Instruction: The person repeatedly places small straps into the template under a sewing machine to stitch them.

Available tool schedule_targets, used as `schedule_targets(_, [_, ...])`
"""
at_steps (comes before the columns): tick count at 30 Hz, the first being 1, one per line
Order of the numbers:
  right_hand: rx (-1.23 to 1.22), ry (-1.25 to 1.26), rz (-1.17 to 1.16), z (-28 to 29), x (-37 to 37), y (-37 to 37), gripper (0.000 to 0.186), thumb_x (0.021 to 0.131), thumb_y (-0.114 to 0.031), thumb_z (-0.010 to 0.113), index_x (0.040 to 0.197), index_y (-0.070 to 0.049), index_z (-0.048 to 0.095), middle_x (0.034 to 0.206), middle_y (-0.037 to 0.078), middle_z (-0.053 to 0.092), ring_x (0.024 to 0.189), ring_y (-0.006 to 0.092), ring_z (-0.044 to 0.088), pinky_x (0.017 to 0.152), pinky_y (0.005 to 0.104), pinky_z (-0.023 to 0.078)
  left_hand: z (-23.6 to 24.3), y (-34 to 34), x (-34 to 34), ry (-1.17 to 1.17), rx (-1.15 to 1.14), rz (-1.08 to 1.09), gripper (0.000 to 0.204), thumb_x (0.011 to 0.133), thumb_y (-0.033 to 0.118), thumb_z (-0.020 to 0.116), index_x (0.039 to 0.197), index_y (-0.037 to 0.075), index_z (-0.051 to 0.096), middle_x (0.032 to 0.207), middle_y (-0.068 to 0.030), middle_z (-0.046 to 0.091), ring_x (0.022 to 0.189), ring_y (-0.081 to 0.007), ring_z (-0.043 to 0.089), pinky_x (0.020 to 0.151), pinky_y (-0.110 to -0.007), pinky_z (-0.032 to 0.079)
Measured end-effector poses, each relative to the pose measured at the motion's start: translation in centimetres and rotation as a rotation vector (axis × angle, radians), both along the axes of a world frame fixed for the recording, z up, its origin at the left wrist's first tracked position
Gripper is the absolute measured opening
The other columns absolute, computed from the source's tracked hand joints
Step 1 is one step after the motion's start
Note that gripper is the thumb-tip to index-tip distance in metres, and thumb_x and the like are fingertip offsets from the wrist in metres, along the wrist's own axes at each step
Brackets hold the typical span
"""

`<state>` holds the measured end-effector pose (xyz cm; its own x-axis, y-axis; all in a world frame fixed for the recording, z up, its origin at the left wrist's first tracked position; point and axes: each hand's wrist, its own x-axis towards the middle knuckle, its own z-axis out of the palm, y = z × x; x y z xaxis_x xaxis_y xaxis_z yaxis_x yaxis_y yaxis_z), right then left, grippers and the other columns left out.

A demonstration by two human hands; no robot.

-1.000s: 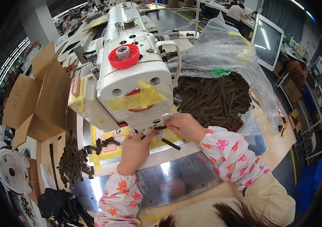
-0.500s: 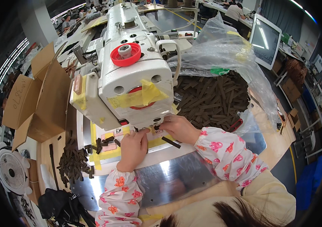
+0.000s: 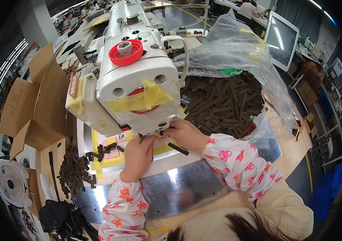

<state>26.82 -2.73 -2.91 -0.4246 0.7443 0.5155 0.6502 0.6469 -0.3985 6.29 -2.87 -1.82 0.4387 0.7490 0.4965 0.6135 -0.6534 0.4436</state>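
A white industrial sewing machine (image 3: 138,76) with a red-rimmed dial stands in front of me. At the foot of its head my two hands work close together. My left hand (image 3: 138,154) is closed, its thumb and forefinger drawn together at the small work area; what they hold is hidden. My right hand (image 3: 187,135) pinches a small dark brown strip by the needle area, opposite the left fingertips. A longer dark brown strip (image 3: 178,148) sticks out below my right hand. Short dark brown pieces (image 3: 108,152) lie on the yellow-taped plate left of my left hand.
A heap of brown strips (image 3: 223,104) lies in clear plastic (image 3: 235,52) at right, with a red-handled tool (image 3: 249,129) at its edge. Short folded pieces (image 3: 73,170) pile up at left, near an open carton (image 3: 46,108) and a white fan (image 3: 11,182). A metal plate (image 3: 179,188) spans the front.
The whole view has shifted slightly, so the machine and table sit a little further left. Both hands stay at the machine's foot with almost the same grip.
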Motion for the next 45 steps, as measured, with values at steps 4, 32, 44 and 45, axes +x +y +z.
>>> schedule_targets(4, [-0.02, -0.023, -0.006, 0.0, 0.4, 0.0, 0.014, 0.068, -0.003, 0.061, 0.081, -0.001, 0.067, 0.09, 0.014, 0.061, 0.089, 0.0304, 0.059, 0.077, 0.0375, 0.049, 0.0, 0.2, 0.6, 0.131, 0.038, -0.05, 0.028, 0.077, 0.005, 0.058, 0.102, 0.015, 0.066, 0.076, -0.0106, 0.06, 0.063, -0.0293, 0.055, 0.058, -0.039, 0.043])
schedule_targets(32, [0.172, -0.424, -0.108, 1.6, 0.2, -0.1, 0.013, 0.074, -0.015, 0.058, 0.081, -0.011, 0.067, 0.096, -0.001, 0.063, 0.09, 0.0148, 0.057, 0.08, 0.0313, 0.04, 0.1, 0.5, -0.2, 0.223, 0.112, -0.023, 0.033, 0.079, 0.005, 0.057, 0.109, 0.015, 0.066, 0.075, -0.0126, 0.058, 0.069, -0.0306, 0.055, 0.064, -0.04, 0.044])
schedule_targets(44, [0.16, -0.415, -0.127, 1.4, 0.1, -0.6, 0.013, 0.076, -0.017, 0.057, 0.08, -0.012, 0.068, 0.097, 0.0, 0.064, 0.092, 0.017, 0.057, 0.082, 0.0336, 0.039, -0.2, 0.1, -0.1, 0.236, 0.134, -0.017, 0.028, 0.08, 0.008, 0.056, 0.106, 0.016, 0.067, 0.072, -0.0136, 0.058, 0.063, -0.0322, 0.056, 0.057, -0.043, 0.044])
schedule_targets(45, [0.135, -0.434, -0.12, 1.6, 0.0, -0.8, 0.014, 0.075, -0.017, 0.057, 0.081, -0.013, 0.069, 0.097, 0.0, 0.064, 0.092, 0.0169, 0.057, 0.083, 0.0337, 0.039, -0.3, -0.1, -0.2, 0.214, 0.12, -0.021, 0.028, 0.081, 0.009, 0.056, 0.106, 0.016, 0.066, 0.072, -0.0135, 0.058, 0.063, -0.0321, 0.056, 0.058, -0.042, 0.045])
